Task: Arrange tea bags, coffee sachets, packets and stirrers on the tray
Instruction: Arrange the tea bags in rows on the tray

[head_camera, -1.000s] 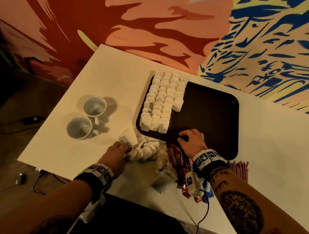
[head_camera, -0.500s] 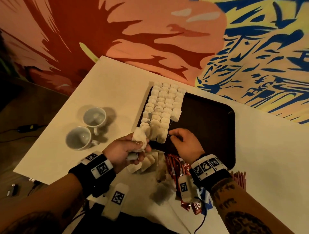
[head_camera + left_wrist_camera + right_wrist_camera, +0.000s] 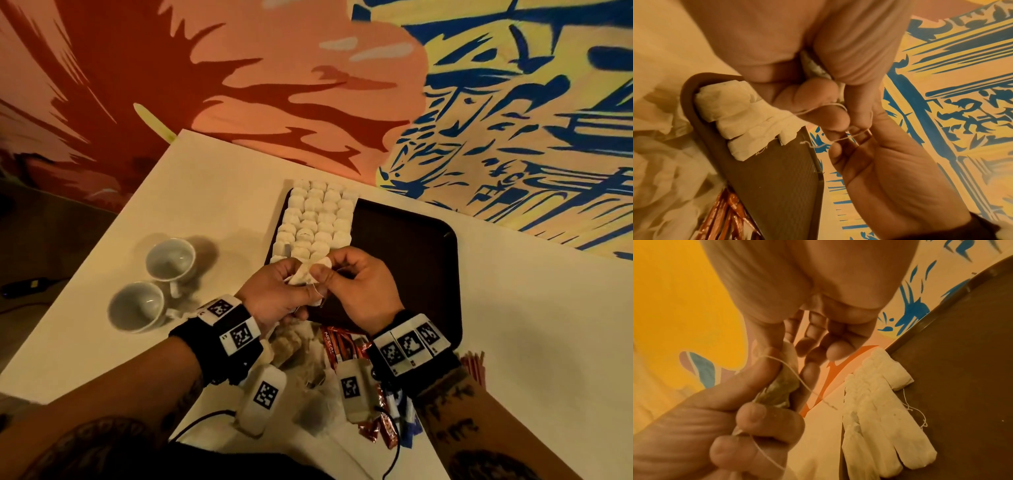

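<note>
A dark tray (image 3: 411, 253) lies on the white table, with several rows of white tea bags (image 3: 318, 219) packed along its left side. Just above the tray's near left corner my left hand (image 3: 294, 275) grips one loose tea bag (image 3: 305, 274) in curled fingers. My right hand (image 3: 325, 270) meets it from the right and pinches the bag's top end. In the right wrist view the held tea bag (image 3: 777, 391) trails a thin thread (image 3: 797, 379) across the fingers. The left wrist view shows the same thread (image 3: 838, 105) looped over my fingers, above the tray (image 3: 766, 178).
Two empty cups (image 3: 169, 260) (image 3: 137, 306) stand left of the tray. Under my wrists lie a pile of loose tea bags (image 3: 291, 342), red coffee sachets (image 3: 337, 346) and blue packets (image 3: 400, 411). Red stirrers (image 3: 474, 366) lie right of my right wrist. The table's near edge is close.
My left hand has lifted a tea bag from the loose pile up to the tray's near left corner. My right hand left the tray's front edge and now pinches that bag.
</note>
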{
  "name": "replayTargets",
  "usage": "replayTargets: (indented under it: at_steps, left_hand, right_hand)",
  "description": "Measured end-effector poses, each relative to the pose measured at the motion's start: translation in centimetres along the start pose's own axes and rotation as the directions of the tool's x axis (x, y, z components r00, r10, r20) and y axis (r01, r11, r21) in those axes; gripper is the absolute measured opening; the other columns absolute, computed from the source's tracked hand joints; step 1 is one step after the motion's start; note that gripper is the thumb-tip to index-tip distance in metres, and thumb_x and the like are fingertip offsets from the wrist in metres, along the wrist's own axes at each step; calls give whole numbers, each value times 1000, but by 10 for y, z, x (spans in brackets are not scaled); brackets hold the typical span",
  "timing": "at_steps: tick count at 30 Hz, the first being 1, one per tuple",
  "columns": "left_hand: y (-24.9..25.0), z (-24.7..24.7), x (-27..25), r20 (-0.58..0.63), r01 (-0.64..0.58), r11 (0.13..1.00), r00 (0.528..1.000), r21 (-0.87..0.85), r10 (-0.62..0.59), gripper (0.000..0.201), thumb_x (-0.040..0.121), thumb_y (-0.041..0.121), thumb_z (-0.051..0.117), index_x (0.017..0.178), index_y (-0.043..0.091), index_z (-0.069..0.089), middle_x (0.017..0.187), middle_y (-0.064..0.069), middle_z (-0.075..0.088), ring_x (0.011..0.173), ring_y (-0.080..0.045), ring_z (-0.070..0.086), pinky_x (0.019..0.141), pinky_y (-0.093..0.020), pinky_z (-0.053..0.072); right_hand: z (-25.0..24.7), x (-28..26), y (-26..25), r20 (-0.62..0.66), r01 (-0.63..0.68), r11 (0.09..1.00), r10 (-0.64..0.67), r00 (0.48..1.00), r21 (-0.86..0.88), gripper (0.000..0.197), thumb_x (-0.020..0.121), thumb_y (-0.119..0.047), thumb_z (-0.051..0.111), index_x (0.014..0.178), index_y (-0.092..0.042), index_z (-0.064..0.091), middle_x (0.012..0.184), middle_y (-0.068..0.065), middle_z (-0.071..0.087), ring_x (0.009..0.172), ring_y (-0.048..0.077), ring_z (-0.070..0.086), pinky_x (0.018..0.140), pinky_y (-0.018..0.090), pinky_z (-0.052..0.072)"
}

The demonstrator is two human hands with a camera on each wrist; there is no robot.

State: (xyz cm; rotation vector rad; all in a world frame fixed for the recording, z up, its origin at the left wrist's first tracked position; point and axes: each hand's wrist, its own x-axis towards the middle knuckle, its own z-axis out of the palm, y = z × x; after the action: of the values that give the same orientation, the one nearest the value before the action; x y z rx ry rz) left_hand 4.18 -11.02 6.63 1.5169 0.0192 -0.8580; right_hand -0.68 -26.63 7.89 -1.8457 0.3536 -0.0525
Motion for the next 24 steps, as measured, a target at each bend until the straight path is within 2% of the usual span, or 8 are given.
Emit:
replayTargets:
  at_steps: [4, 7, 10, 13, 15, 17, 20, 24]
  left_hand:
    - [-3, 3, 2, 88, 16, 997, 996, -74, -9, 47, 71, 44, 82, 111, 25, 67, 93, -10, 75, 55, -16, 60, 49, -23, 38]
    - [-4, 6, 4, 63, 28, 981, 998, -190, -16, 35, 82, 47, 68, 108, 24, 67, 79, -5, 72, 51, -17, 58, 52, -23, 34]
    - [-7, 6, 9, 51, 24, 980, 999, -199, -14, 19, 97, 30, 58, 115, 28, 64, 84, -6, 72, 55, -21, 60, 48, -22, 32]
    - [-6, 5, 10, 66, 5, 977, 998, -215, 9, 31, 100, 11, 52, 119, 33, 63, 90, -7, 72, 63, -20, 65, 45, -22, 35]
    - [-6, 6, 13, 73, 14, 968, 997, -252, 5, 43, 97, 1, 48, 121, 34, 64, 89, -5, 71, 65, -19, 66, 46, -22, 35]
    - [-6, 8, 15, 46, 39, 962, 999, -269, -28, 47, 91, -3, 48, 115, 32, 68, 77, -2, 66, 52, -14, 56, 46, -22, 34]
    - [-4, 10, 15, 72, 66, 966, 996, -249, -50, 30, 84, 16, 67, 111, 27, 70, 73, -1, 61, 49, -10, 47, 48, -24, 35]
    - [-7, 11, 14, 102, 11, 996, 995, -91, -1, 53, 68, 49, 80, 117, 32, 68, 93, 3, 75, 69, -9, 66, 51, -25, 39]
  right_hand:
    - [-5, 4, 7, 26, -31, 999, 30, 999, 11, 21, 87, -25, 76, 90, -5, 70, 85, 14, 73, 74, 14, 65, 75, 38, 56]
    - [-11, 5, 11, 55, -78, 995, 75, 996, 54, 19, 90, -26, 71, 90, -7, 71, 84, 13, 73, 74, 12, 64, 72, 36, 55]
    - [-16, 7, 14, 11, -109, 990, 108, 994, 91, 12, 94, -23, 67, 89, -14, 72, 78, 0, 73, 72, 4, 65, 66, 21, 50]
    - [-17, 9, 18, -32, -148, 984, 152, 988, 103, 23, 92, -32, 69, 89, -10, 69, 83, 13, 73, 72, 14, 64, 63, 28, 50]
    - [-16, 9, 16, -45, -185, 967, 196, 980, 178, 31, 89, -36, 70, 90, -5, 67, 81, 8, 72, 71, 13, 65, 59, 25, 51]
    - [-15, 8, 16, -43, -206, 953, 221, 974, 223, 51, 80, -46, 71, 92, 3, 63, 80, 8, 70, 70, 16, 63, 57, 24, 49]
    - [-11, 8, 17, -57, -196, 958, 212, 976, 208, 52, 82, -43, 73, 90, 6, 61, 74, 14, 68, 65, 21, 58, 56, 29, 46]
    - [-11, 8, 15, -47, -174, 962, 188, 981, 211, 21, 90, -21, 72, 85, -3, 62, 70, 7, 67, 55, 8, 59, 50, 17, 45]
